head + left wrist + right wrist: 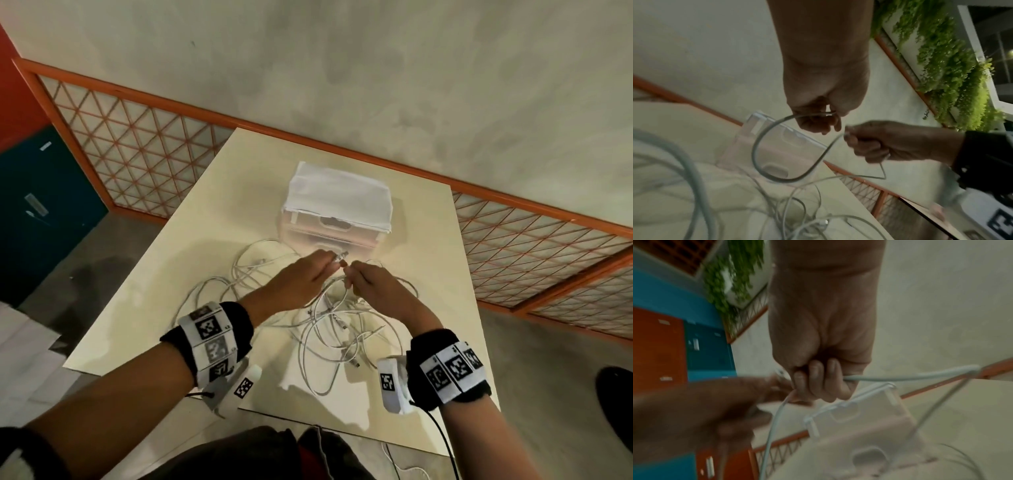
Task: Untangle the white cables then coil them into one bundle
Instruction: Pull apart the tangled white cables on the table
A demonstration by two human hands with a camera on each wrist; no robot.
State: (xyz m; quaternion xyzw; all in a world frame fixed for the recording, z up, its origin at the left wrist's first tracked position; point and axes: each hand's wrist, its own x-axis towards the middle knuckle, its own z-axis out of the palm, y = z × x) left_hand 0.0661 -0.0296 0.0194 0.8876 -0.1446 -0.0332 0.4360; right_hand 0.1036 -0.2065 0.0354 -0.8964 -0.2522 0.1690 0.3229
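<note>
A tangle of white cables (329, 329) lies on the cream table (147, 294). Both hands are raised just above it, close together, holding one cable. My left hand (334, 257) pinches the cable near its plug end. In the left wrist view, the left hand (824, 118) holds the cable (756, 146), which hangs in a loop down to my right hand (859, 141). My right hand (350, 275) has its fingers curled round the same cable. In the right wrist view, the right hand (818, 382) grips the cable (900, 378), and the left hand (715, 405) is blurred.
A translucent plastic box (329, 236) with a white cloth (339, 198) on top stands on the table just behind the hands. An orange lattice railing (144, 154) runs behind the table. A blue cabinet (41, 205) is at the left. Another white cable (394, 459) trails on the floor.
</note>
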